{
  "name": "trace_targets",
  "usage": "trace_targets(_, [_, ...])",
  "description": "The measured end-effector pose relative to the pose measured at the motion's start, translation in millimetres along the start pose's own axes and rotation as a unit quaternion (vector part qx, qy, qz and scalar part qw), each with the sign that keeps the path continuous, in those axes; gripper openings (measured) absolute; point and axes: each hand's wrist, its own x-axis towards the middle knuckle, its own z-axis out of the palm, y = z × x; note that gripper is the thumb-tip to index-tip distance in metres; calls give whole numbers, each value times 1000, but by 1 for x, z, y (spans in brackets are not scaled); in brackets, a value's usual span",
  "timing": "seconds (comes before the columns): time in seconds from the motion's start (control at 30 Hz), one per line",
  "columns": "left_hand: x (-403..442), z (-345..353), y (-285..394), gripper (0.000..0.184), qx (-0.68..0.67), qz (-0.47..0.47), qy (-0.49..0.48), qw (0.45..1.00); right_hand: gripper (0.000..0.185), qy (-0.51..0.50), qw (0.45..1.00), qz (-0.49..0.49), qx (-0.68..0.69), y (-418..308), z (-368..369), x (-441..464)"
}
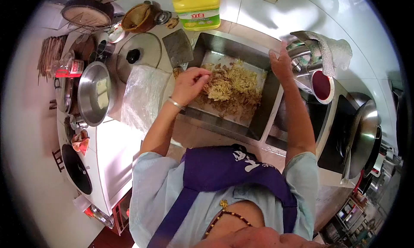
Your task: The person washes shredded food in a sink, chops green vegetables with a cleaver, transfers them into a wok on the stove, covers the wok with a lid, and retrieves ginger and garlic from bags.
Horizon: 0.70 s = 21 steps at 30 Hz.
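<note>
A steel sink holds a heap of shredded yellow-green vegetable that looks like pickled greens. Over the heap's left side is my left hand, its fingers curled together near the shreds; what they hold, if anything, is hidden. My right hand is raised at the sink's right rim, fingers stretched out and apart, close beside the metal faucet. Whether it touches the faucet I cannot tell. A cleaver lies at the sink's upper left corner.
Left of the sink are a plastic bag, a glass lid and a steel bowl with pale blocks. Behind stands a yellow detergent jug. At right are a cloth, a red-lined container and a wok.
</note>
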Motion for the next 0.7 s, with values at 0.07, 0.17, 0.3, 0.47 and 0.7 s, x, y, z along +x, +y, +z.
trace_targets(0.07, [18,24,-1,16,-9,-9,-37,999,50,62,998,-13,15,9,6,2])
trace_targets(0.17, [35,54,-19,24,40,-35,-95,994,32,192,965,-161,81,96,17,44])
trace_targets(0.3, [30,114,-81,64,274,-126,-280,911,24,202,874,-267,-353,106,-2,49])
trace_targets(0.47, [11,167,-116,101,398,-153,-307,851,33,221,903,-323,-179,89,-8,37])
trace_targets(0.7, [50,142,-109,102,240,-262,-340,871,39,183,930,-299,-106,73,-22,17])
